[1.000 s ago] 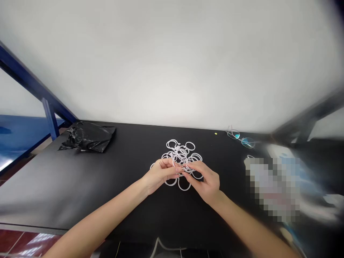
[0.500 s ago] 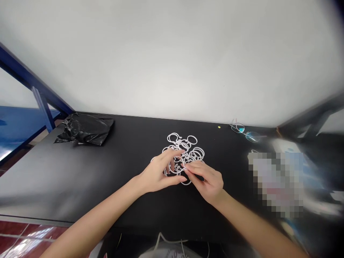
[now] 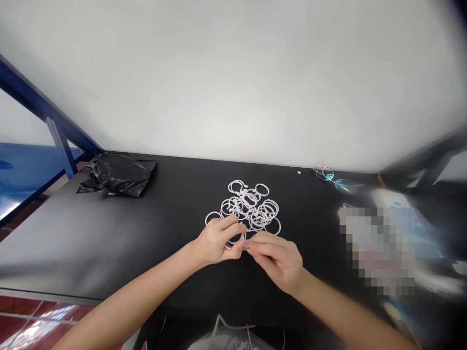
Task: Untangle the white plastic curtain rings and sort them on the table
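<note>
A loose pile of several white plastic rings [image 3: 251, 206] lies on the black table [image 3: 175, 253]. My left hand [image 3: 219, 240] and my right hand [image 3: 279, 257] meet just in front of the pile, fingertips touching. Both hands are closed in a pinch on one white ring [image 3: 235, 241] held between them, close above the tabletop. A single ring [image 3: 211, 217] lies just left of the pile, beside my left hand.
A crumpled black plastic bag [image 3: 116, 175] sits at the table's far left. A pair of glasses [image 3: 333, 179] and a tiny yellow speck [image 3: 299, 172] lie at the back right. A blurred-out patch covers the right side. A white wall rises behind.
My hands have drawn back from the pile toward me, and my left fingers have closed from spread to a pinch on a ring.
</note>
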`<state>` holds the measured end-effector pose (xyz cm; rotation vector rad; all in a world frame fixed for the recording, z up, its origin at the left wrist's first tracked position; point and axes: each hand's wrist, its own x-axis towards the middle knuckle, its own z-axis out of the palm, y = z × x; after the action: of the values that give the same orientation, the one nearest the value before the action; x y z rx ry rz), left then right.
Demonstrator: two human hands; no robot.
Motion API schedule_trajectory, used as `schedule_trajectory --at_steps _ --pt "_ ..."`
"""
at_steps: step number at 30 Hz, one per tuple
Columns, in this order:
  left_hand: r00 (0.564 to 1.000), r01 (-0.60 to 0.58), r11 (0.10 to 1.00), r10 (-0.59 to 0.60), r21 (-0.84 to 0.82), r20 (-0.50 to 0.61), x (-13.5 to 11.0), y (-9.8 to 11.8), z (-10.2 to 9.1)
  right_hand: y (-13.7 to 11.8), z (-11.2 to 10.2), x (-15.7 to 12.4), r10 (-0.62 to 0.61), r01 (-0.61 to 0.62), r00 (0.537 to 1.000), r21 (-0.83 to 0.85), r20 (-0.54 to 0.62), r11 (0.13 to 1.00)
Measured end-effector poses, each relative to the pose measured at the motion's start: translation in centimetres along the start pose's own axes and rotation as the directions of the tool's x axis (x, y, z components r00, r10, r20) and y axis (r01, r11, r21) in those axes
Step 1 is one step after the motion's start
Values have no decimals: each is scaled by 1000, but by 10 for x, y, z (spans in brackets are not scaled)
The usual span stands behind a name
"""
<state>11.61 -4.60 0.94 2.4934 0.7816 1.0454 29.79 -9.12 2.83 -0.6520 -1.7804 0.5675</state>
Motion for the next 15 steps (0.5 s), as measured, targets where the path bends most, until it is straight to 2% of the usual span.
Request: schedule_trajectory --at_steps 5,6,8,10,15 --pt "998 -60 996 62 70 -21 5 -6 -6 6 -3 -1 15 -15 1000 7 25 1000" --pt "999 -22 994 25 108 -31 8 -11 -10 8 -5 -2 37 -37 999 1 33 999" --pt "990 137 971 -125 196 -73 12 -26 -21 14 -9 -4 101 -101 995 -9 17 995" --pt "951 304 908 -272 288 -144 14 -46 -34 20 -13 -6 163 -164 986 -15 -38 986" --pt "897 435 761 -411 482 -161 0 -98 -51 29 -17 -8 227 -235 959 -30 -167 971"
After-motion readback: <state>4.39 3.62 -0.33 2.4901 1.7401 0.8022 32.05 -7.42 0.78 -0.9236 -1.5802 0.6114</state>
